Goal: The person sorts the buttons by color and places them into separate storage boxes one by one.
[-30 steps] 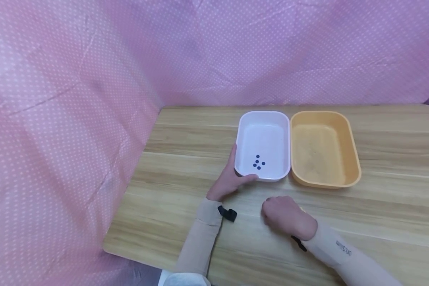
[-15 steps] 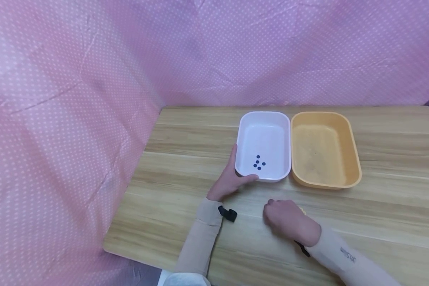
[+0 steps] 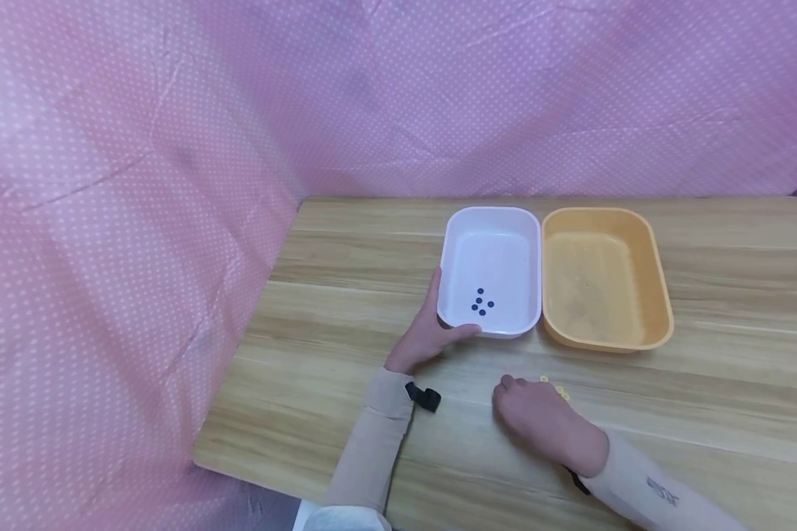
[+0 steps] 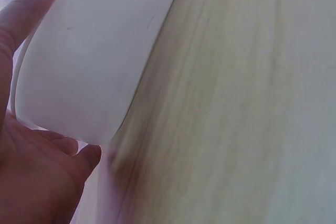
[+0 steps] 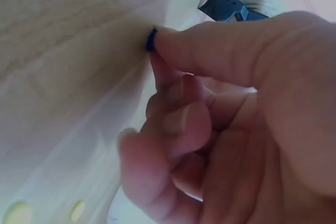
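Note:
My left hand (image 3: 421,338) grips the near left corner of a white plastic tub (image 3: 493,247), thumb on one side and fingers on the other. Several small dark blue discs (image 3: 480,301) lie on the tub's floor near that corner. On the table in front, my right hand (image 3: 538,419) pinches a small blue disc (image 5: 151,40) between thumb and index finger, seen in the right wrist view. Its other fingers are curled. Beside the right hand lie several small yellow discs (image 3: 561,392), flat on the wood; the hand may hide more.
A yellow-orange tub (image 3: 591,287) stands against the white tub's right side, nothing visible in it. Both rest on a wooden table (image 3: 332,295). A pink dotted cloth (image 3: 398,96) hangs behind and to the left.
My right hand has shifted slightly right and towards me, and more of the yellow discs show beside it. The left hand keeps its grip on the white tub.

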